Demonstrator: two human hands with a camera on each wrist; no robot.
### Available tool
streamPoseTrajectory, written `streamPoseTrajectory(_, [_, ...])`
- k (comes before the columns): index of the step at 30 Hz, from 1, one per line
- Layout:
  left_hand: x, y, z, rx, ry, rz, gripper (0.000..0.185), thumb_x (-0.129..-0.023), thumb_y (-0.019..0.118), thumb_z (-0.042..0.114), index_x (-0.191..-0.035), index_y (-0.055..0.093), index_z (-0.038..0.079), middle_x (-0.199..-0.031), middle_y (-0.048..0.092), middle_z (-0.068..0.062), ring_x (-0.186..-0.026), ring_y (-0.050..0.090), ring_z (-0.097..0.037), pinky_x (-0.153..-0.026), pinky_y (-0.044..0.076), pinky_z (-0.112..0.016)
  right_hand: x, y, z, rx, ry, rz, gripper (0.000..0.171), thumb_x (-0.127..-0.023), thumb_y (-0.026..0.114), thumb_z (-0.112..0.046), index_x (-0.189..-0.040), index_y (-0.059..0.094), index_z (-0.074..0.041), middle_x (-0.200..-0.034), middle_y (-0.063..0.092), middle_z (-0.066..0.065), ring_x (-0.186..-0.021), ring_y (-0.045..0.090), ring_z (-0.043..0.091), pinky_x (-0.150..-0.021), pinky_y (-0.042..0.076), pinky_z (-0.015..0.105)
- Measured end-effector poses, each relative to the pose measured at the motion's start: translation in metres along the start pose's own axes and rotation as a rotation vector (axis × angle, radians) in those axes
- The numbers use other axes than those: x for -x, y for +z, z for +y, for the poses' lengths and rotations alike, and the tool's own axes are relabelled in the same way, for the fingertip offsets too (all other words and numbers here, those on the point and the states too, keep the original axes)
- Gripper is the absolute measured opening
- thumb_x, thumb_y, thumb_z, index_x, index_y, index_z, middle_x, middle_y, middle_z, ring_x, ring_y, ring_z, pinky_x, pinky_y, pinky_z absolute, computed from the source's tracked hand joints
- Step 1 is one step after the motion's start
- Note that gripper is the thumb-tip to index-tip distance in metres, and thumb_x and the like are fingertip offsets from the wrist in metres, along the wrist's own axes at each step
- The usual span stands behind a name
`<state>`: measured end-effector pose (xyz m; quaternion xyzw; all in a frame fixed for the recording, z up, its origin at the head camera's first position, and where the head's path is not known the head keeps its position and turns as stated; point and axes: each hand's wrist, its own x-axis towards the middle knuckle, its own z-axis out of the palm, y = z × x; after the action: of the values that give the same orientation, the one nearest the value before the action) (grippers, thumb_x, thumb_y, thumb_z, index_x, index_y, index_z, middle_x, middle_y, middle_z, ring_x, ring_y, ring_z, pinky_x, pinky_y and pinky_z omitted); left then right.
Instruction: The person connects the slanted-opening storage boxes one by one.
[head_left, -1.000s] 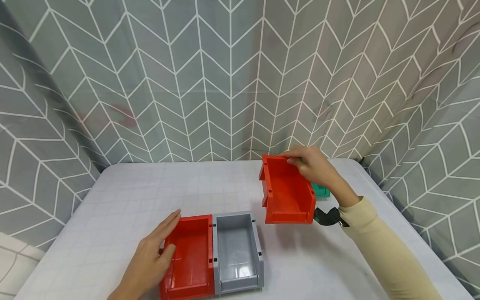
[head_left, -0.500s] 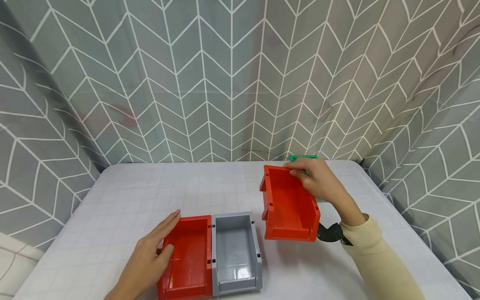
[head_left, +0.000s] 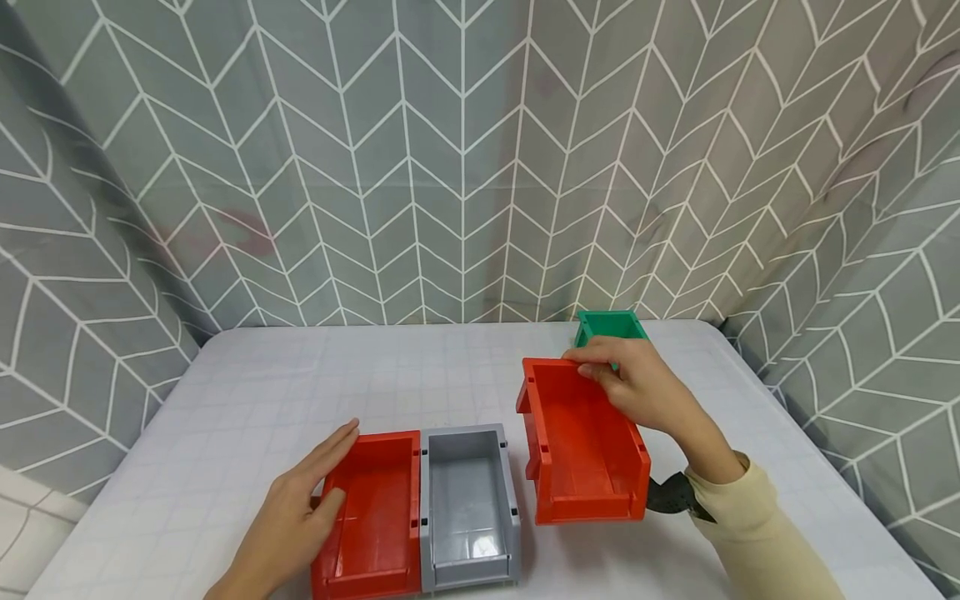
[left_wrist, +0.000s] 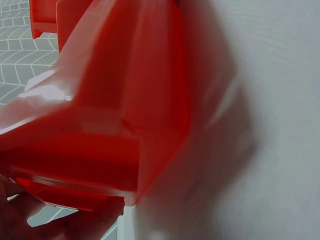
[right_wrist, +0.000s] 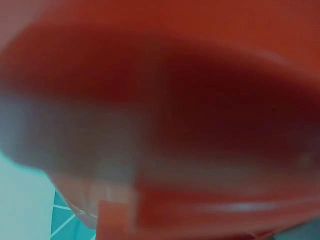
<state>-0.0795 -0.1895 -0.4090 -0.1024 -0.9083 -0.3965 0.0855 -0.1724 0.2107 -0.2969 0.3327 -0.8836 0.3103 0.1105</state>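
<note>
A red storage bin (head_left: 585, 442) hangs tilted over the table's right half. My right hand (head_left: 637, 383) pinches it by the back rim, thumb inside. In the right wrist view the same red bin (right_wrist: 225, 100) fills most of the picture, blurred. A second red bin (head_left: 378, 504) stands on the table at the left. Along its left side lies my left hand (head_left: 296, 504), fingers straight toward the back corner and thumb over the side rim. Against that bin's right wall stands a grey bin (head_left: 468, 508).
A green bin (head_left: 611, 325) stands near the back right edge, partly covered by the right hand. The white table (head_left: 360, 367) backs onto a grey patterned curtain (head_left: 465, 167). A black strap (head_left: 671, 493) sits at the right wrist.
My right hand has brought the held red bin lower and nearer the front, uncovering more of the green bin. The left hand and the two front bins have hardly shifted.
</note>
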Motion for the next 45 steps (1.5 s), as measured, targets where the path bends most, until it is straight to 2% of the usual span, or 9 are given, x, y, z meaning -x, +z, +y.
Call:
streamPoseTrajectory(20, [0.000, -0.001, -0.004, 0.021, 0.039, 0.007, 0.075, -0.079, 0.067, -0.002, -0.142, 0.040, 0.029, -0.144, 0.036, 0.011, -0.122, 0.046, -0.025, -0.065, 0.056, -0.035, 0.016, 0.020, 0.000, -0.019, 0.002, -0.024, 0.027, -0.085, 0.061, 0.007, -0.108, 0.069, -0.005, -0.089, 0.063, -0.002, -0.079, 0.058, 0.010, -0.064, 0.054, 0.023])
streamPoseTrajectory(39, [0.001, -0.001, -0.004, 0.023, 0.039, 0.007, 0.076, -0.079, 0.066, -0.003, -0.142, 0.039, 0.030, -0.144, 0.035, 0.011, -0.122, 0.046, -0.026, -0.065, 0.056, -0.036, 0.017, 0.032, 0.002, -0.056, -0.009, -0.064, 0.031, -0.085, 0.059, 0.009, -0.110, 0.068, -0.006, -0.093, 0.066, 0.002, -0.080, 0.062, 0.014, -0.065, 0.054, 0.023])
streamPoseTrajectory(45, [0.001, 0.000, -0.004, 0.036, 0.035, 0.000, 0.075, -0.080, 0.065, -0.003, -0.142, 0.039, 0.030, -0.145, 0.035, 0.010, -0.123, 0.045, -0.026, -0.066, 0.055, -0.036, 0.017, 0.036, 0.005, -0.034, -0.004, -0.068, 0.030, -0.085, 0.059, 0.009, -0.110, 0.069, -0.006, -0.092, 0.066, 0.002, -0.079, 0.061, 0.012, -0.066, 0.054, 0.023])
